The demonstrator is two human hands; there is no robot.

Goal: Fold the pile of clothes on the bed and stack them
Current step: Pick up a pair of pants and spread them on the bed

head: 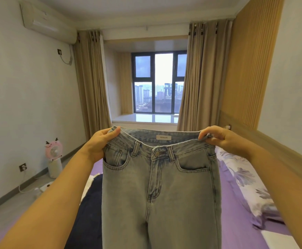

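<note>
Up go the light-wash jeans (pixel 161 186), held out at arm's length over the bed (pixel 236 209), front side facing the camera, button and fly in plain sight. The left hand (pixel 99 146) pinches one end of the waistband, thumb over the top edge, fingers curled behind the denim. The right hand (pixel 218 139) does the same at the other end, fingertips clamped on the band. The waist is pulled flat between them and the legs hang straight down, out of frame at the bottom.

How far along? By my read, early on this piece: the jeans are spread open, no fold in them yet. What looks due next is bringing one leg over the other, then folding lengthwise down and setting them on a stack. No finished stack shows anywhere in view, so I cannot tell how much is already done.

Behind the jeans on the purple sheet lies a dark navy garment (pixel 89 212), unfolded as far as I can see, with something white peeking beside it. A floral pillow (pixel 245 178) sits to the right.

Containers? None in sight.
</note>
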